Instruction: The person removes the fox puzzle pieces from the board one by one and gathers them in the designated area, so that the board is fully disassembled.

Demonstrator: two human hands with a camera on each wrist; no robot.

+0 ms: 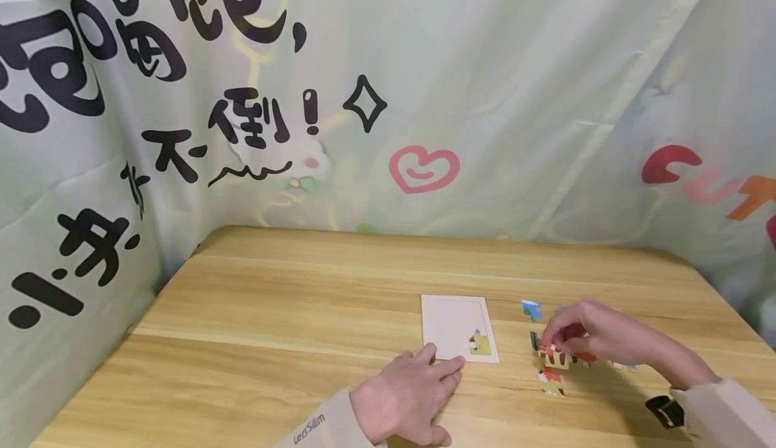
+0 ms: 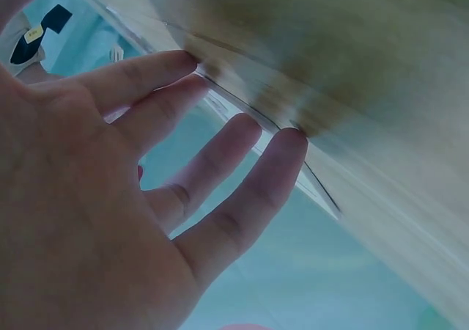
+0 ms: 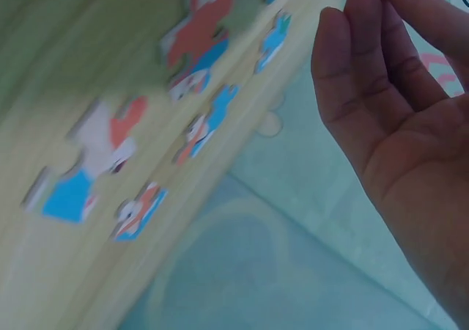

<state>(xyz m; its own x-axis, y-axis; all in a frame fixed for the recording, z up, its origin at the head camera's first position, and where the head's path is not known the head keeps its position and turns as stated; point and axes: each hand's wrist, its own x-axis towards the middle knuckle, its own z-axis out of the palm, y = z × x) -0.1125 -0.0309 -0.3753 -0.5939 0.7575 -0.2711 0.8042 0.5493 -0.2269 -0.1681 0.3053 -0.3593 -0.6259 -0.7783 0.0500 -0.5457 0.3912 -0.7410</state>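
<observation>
My left hand (image 1: pixel 407 394) rests with spread fingers along the near edge of a white puzzle board (image 1: pixel 451 323); the left wrist view shows fingertips (image 2: pixel 286 143) right at that edge. One yellow-green puzzle piece (image 1: pixel 481 343) lies in the board's near right corner. To the right, my right hand (image 1: pixel 597 333) pinches a red and cream puzzle piece (image 1: pixel 556 356) between thumb and fingers, over the loose pieces. In the right wrist view the right hand (image 3: pixel 410 117) is seen from the palm side, its fingertips cut off by the top edge.
Loose puzzle pieces lie about the right hand: a blue one (image 1: pixel 531 309), a dark green one (image 1: pixel 534 340) and a red and yellow-green one (image 1: pixel 550 382). Several more, such as a red and blue piece (image 3: pixel 198 40), show below the palm. A printed curtain (image 1: pixel 485 98) stands behind the wooden table (image 1: pixel 273 313).
</observation>
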